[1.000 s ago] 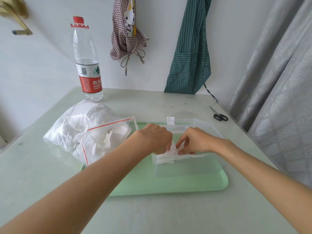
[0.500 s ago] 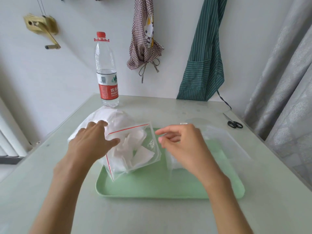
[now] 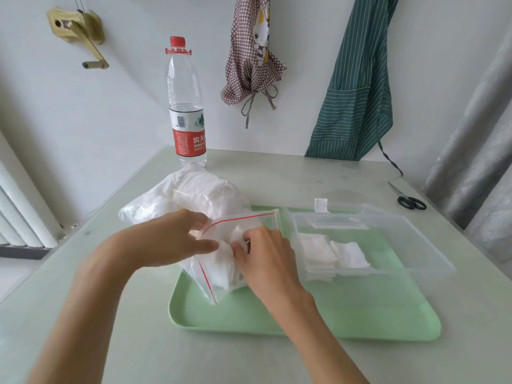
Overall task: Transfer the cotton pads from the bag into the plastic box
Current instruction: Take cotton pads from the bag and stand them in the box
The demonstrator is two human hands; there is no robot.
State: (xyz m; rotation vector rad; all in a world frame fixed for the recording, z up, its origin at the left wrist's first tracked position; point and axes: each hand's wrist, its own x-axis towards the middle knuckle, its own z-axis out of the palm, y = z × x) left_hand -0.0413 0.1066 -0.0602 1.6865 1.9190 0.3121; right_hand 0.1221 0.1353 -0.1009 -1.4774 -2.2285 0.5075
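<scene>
Head view. Clear zip-top plastic bag point(image 3: 221, 245) with red seal line, full of white cotton pads point(image 3: 224, 261), lying half on pale green rectangular plastic tray point(image 3: 304, 325). Left hand point(image 3: 166, 242): holding the bag's mouth at its rim. Right hand point(image 3: 266, 259): fingers inside the mouth, pinching pads. Clear rectangular plastic box point(image 3: 388, 231), lid open, on tray just right of bag; some pads already inside.
</scene>
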